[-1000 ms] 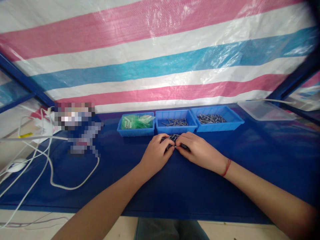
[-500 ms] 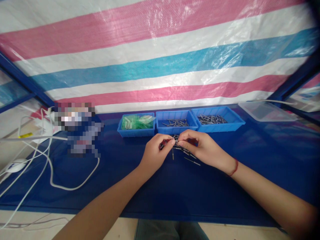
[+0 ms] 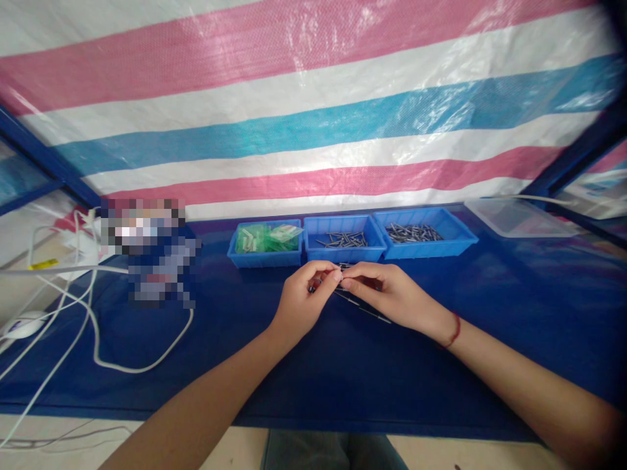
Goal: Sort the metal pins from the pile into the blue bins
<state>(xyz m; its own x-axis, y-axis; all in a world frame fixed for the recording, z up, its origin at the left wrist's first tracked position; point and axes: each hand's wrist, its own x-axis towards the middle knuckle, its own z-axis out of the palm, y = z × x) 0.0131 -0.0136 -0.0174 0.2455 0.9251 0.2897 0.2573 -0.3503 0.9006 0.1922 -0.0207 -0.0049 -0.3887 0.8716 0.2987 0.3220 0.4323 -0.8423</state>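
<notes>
My left hand (image 3: pixel 304 299) and my right hand (image 3: pixel 386 294) meet fingertip to fingertip just above the blue table (image 3: pixel 313 365), in front of the middle bin. Both hands pinch small dark metal pins; the left also cups a few in its curled fingers. Several loose pins (image 3: pixel 365 308) lie on the table under and beside my right hand. Behind the hands stand three blue bins in a row: the left bin (image 3: pixel 264 244) with green and white plastic parts, the middle bin (image 3: pixel 343 239) with a few pins, the right bin (image 3: pixel 424 232) with more pins.
A clear plastic tray (image 3: pixel 519 217) sits at the back right. White cables (image 3: pixel 98 326) and a white mouse-like device (image 3: pixel 22 324) lie at the left, beside a blurred-out object (image 3: pixel 149 251). A striped pink, white and blue tarp (image 3: pixel 313 98) hangs behind the table.
Both hands have lifted off the pile of pins and now pinch pins together in the air. Loose pins on the table have come into view.
</notes>
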